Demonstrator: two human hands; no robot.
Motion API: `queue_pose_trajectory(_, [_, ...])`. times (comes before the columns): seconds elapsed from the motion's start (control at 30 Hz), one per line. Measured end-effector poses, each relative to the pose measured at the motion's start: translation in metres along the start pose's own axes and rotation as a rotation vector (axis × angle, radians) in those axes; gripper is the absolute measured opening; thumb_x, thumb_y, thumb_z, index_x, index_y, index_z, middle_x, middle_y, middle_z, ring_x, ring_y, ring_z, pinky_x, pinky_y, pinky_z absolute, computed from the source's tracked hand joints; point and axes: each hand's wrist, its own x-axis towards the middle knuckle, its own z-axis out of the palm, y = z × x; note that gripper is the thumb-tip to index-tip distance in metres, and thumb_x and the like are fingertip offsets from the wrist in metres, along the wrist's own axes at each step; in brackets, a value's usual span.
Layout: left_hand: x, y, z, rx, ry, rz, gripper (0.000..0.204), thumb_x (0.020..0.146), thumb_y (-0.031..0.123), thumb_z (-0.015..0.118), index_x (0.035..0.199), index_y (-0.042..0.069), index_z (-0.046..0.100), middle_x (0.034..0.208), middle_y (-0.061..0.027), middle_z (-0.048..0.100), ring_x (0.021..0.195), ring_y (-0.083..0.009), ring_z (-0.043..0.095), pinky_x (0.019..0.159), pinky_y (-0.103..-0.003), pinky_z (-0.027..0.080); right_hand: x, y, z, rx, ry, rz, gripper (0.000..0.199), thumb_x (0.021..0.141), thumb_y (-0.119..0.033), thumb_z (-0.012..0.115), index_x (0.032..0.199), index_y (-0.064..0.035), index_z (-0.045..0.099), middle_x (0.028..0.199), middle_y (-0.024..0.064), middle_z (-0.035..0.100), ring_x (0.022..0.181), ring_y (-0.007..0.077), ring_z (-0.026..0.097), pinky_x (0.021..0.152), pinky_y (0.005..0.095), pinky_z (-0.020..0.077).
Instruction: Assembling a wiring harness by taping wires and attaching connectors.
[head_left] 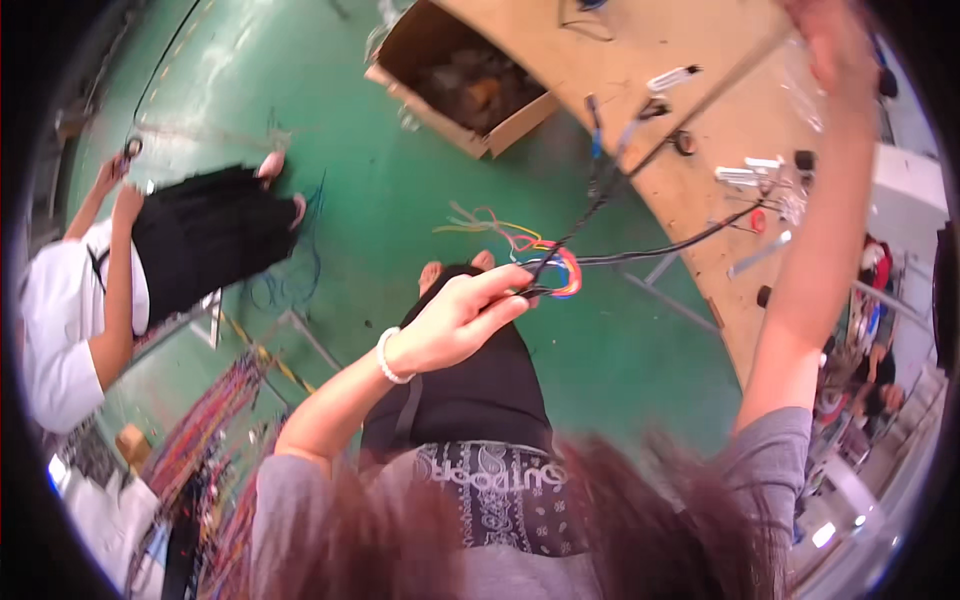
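Observation:
My left hand (465, 315), with a white bead bracelet, is closed in a pinch on a wire harness (572, 272). Red, orange and blue wires loop out beside its fingertips. Loose yellow and pink wire ends (490, 222) stick out beyond the hand. A black sleeved cable (650, 252) runs from the harness to the right, onto the table. Another dark strand (585, 215) stretches up and right, straight toward my right hand (835, 45). That hand is raised over the table's far right, smeared by motion, so its grip on the strand is unclear.
A wooden table (665, 110) holds tape rolls (684, 142), white connectors (738, 176) and loose cables. An open cardboard box (490, 140) stands on the green floor beside it. At left, another person (75, 300) holds a dark ring-shaped thing; bundled coloured wires (215, 410) hang nearby.

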Motion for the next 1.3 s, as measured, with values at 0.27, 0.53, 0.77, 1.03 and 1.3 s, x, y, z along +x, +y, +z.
queue_pose_trajectory(0.27, [0.020, -0.016, 0.020, 0.117, 0.056, -0.189, 0.017, 0.099, 0.016, 0.055, 0.092, 0.001, 0.058, 0.071, 0.0057, 0.050, 0.063, -0.0016, 0.039, 0.055, -0.020, 0.034, -0.305, 0.078, 0.070, -0.130, -0.336, 0.849, 0.050, 0.098, -0.046, 0.052, 0.115, -0.0002, 0.063, 0.101, 0.0074, 0.068, 0.087, 0.0140, 0.062, 0.070, 0.0340, 0.0520])
queue_pose_trajectory(0.53, [0.012, -0.022, 0.053, 0.095, -0.033, -0.391, 0.023, 0.095, 0.013, 0.052, 0.073, 0.007, 0.051, 0.060, 0.0054, 0.046, 0.049, -0.0030, 0.039, 0.044, -0.020, 0.027, -0.349, 0.090, 0.120, 0.371, -0.029, 0.701, 0.025, 0.092, -0.011, 0.064, 0.109, 0.0065, 0.065, 0.075, 0.0082, 0.068, 0.059, 0.0081, 0.061, 0.046, 0.0253, 0.0474])
queue_pose_trajectory(0.77, [-0.007, -0.049, 0.045, 0.031, 0.032, -0.499, 0.019, 0.093, 0.012, 0.050, 0.077, 0.005, 0.055, 0.062, 0.0010, 0.051, 0.049, -0.0068, 0.043, 0.046, -0.022, 0.032, -0.357, 0.114, 0.114, 0.272, -0.201, 0.648, 0.015, 0.089, -0.009, 0.062, 0.097, 0.0014, 0.069, 0.073, 0.0072, 0.070, 0.055, 0.0112, 0.062, 0.050, 0.0308, 0.0532])
queue_pose_trajectory(1.03, [-0.006, -0.071, 0.052, -0.171, 0.111, -0.429, 0.009, 0.089, 0.000, 0.053, 0.096, 0.004, 0.057, 0.083, -0.0010, 0.056, 0.070, -0.0108, 0.053, 0.065, -0.025, 0.044, -0.373, 0.248, -0.273, -1.067, 1.148, 0.839, 0.030, 0.087, -0.031, 0.065, 0.093, -0.0017, 0.069, 0.083, 0.0186, 0.070, 0.084, 0.0330, 0.069, 0.073, 0.0449, 0.0543])
queue_pose_trajectory(1.3, [-0.010, -0.045, 0.065, -0.321, 0.292, -0.439, 0.011, 0.095, 0.006, 0.053, 0.106, 0.003, 0.053, 0.083, -0.0051, 0.056, 0.076, -0.0157, 0.055, 0.070, -0.031, 0.047, -0.347, 0.291, -0.308, -0.903, 0.944, 1.265, 0.035, 0.088, -0.027, 0.066, 0.100, 0.0061, 0.066, 0.084, 0.0179, 0.070, 0.080, 0.0354, 0.069, 0.074, 0.0448, 0.0560])
